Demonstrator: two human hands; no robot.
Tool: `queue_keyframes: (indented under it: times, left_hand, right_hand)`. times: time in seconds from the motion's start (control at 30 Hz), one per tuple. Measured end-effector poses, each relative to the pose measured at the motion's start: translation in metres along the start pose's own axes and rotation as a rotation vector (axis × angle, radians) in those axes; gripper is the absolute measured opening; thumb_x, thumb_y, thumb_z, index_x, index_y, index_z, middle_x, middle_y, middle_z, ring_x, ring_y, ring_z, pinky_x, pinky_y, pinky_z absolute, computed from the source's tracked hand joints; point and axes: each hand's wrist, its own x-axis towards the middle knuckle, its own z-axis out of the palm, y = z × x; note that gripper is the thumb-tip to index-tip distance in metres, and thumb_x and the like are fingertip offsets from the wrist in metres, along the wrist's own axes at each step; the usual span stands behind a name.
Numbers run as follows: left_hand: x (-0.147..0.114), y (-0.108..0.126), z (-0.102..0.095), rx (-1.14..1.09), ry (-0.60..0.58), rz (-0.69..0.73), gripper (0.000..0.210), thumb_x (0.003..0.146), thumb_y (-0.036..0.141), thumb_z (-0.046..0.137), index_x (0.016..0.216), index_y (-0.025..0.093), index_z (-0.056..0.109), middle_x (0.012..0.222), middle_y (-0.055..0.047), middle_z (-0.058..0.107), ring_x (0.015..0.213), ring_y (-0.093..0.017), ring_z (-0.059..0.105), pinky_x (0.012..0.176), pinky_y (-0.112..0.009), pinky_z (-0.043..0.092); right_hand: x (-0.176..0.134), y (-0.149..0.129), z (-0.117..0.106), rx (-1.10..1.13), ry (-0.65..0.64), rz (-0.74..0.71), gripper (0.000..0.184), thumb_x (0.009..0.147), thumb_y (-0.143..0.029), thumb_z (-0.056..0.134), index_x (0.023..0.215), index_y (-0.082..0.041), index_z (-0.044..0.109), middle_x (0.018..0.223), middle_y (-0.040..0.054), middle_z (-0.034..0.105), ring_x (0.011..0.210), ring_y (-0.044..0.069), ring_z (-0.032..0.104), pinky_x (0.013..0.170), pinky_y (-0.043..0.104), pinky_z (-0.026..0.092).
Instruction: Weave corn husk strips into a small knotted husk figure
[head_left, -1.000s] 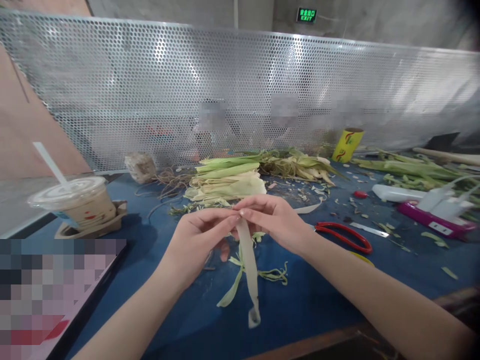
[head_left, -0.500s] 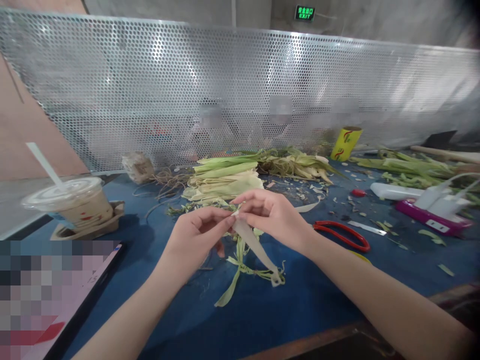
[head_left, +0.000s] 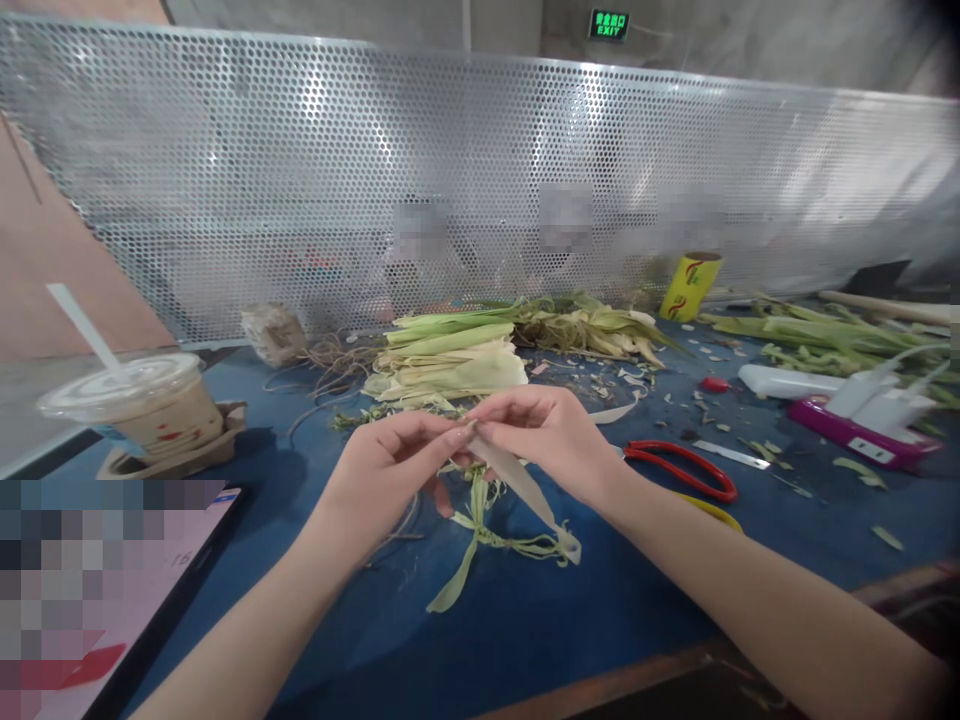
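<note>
Husk stack (head_left: 454, 362) behind left hand (head_left: 390, 460)

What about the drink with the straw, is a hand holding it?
No, the drink stands apart, while the left hand and right hand pinch a pale strip.

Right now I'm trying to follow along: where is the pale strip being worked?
In the middle of the head view, the pale strip is pinched by the left hand and right hand, its end slanting down rightward near the knotted green strips.
</note>
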Motion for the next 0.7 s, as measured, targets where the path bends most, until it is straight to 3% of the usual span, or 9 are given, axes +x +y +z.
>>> queue_keyframes:
  times: [0.13,0.23,0.33,0.47,0.6,0.7]
  left_hand:
    - [-0.001,0.001,0.000,0.062,-0.001,0.044,0.010,0.072,0.023,0.061,0.072,0.015,0.066,0.063,0.001,0.066,0.037,-0.007,0.054,0.036,-0.017,0.049]
    - [-0.003,-0.003,0.000,0.203,0.108,0.133,0.009,0.072,0.022,0.061,0.075,0.016,0.067,0.063,0.001,0.066,0.035,-0.006,0.053,0.036,-0.017,0.048]
    - [-0.004,-0.009,0.001,0.436,0.247,0.320,0.010,0.071,0.021,0.061,0.077,0.017,0.068,0.072,-0.001,0.067,0.039,-0.006,0.053,0.038,-0.017,0.048]
    - [-0.004,-0.013,0.002,0.638,0.310,0.621,0.011,0.071,0.019,0.061,0.077,0.018,0.070,0.076,-0.002,0.068,0.052,-0.009,0.059,0.045,-0.017,0.051]
    - [-0.003,-0.013,0.000,0.801,0.347,0.847,0.009,0.073,0.016,0.060,0.075,0.018,0.069,0.070,-0.001,0.068,0.053,-0.008,0.059,0.046,-0.016,0.050]
    - [-0.002,-0.014,-0.001,0.929,0.361,0.970,0.010,0.074,0.013,0.059,0.077,0.017,0.067,0.072,-0.002,0.068,0.057,-0.009,0.061,0.051,-0.017,0.050]
  right_hand:
    - [0.001,0.000,0.001,0.018,0.023,0.035,0.006,0.071,-0.017,0.061,0.075,-0.016,0.066,0.062,-0.0001,0.067,0.054,0.014,0.065,0.052,0.026,0.057]
    - [0.002,0.002,0.002,0.058,0.007,0.020,0.007,0.071,-0.017,0.062,0.077,-0.016,0.066,0.064,0.0000,0.067,0.058,0.014,0.066,0.053,0.025,0.057]
    - [0.003,0.006,0.002,0.106,-0.012,-0.010,0.007,0.070,-0.017,0.062,0.077,-0.016,0.063,0.065,-0.0014,0.064,0.057,0.012,0.064,0.052,0.026,0.058]
    - [0.004,0.005,0.002,0.106,-0.017,-0.010,0.007,0.071,-0.016,0.063,0.077,-0.017,0.059,0.064,-0.0024,0.062,0.058,0.012,0.064,0.052,0.025,0.058]
    - [0.003,0.001,0.002,0.070,0.010,0.142,0.010,0.072,-0.017,0.062,0.078,-0.017,0.054,0.063,-0.0017,0.064,0.053,0.013,0.064,0.048,0.024,0.055]
    - [0.002,-0.001,0.001,0.069,-0.088,0.255,0.008,0.079,-0.019,0.054,0.073,-0.015,0.057,0.063,0.0015,0.065,0.053,0.014,0.065,0.055,0.029,0.057]
